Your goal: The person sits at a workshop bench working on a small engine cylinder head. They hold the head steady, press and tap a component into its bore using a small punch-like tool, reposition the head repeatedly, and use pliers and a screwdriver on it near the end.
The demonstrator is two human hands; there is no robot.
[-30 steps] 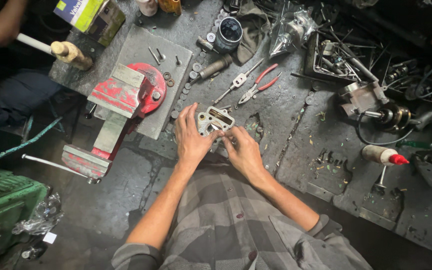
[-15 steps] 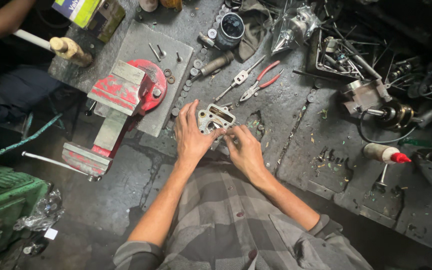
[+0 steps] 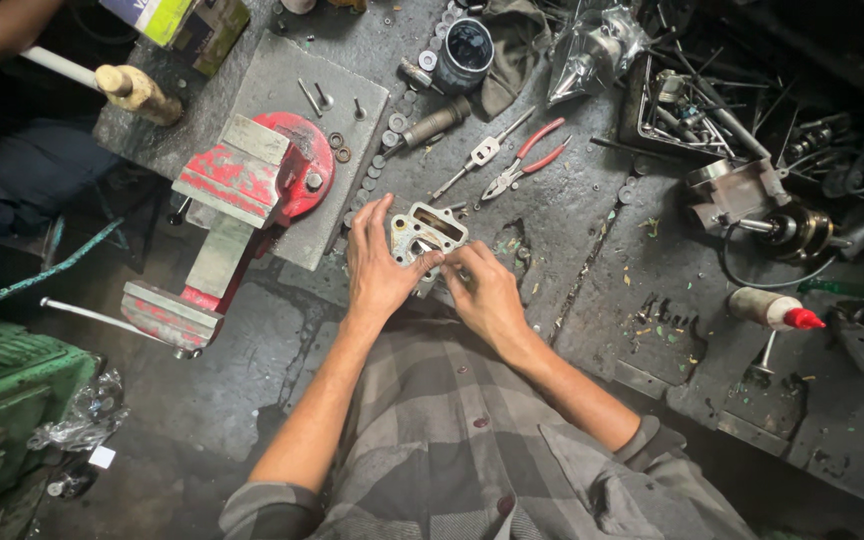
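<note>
Two hands, left hand [image 3: 377, 268] and right hand [image 3: 487, 295], pinch one pale metal gasket plate [image 3: 426, 232] between their fingers on the tabletop [image 3: 572, 220]. One red vise [image 3: 237, 205] lies at 9 o'clock; one red-handled pliers [image 3: 522, 165] at 1 o'clock. One dark cup [image 3: 467, 52] at 12 o'clock; contents indiscernible.

A flat, pale metal gasket plate [image 3: 426, 232] with a rectangular cut-out and bolt holes lies on the grimy workbench [image 3: 592, 250], gripped at its near edge between both hands.

One red vise [image 3: 242, 215], one pair of pliers [image 3: 524, 163], two hands [image 3: 377, 265].
</note>
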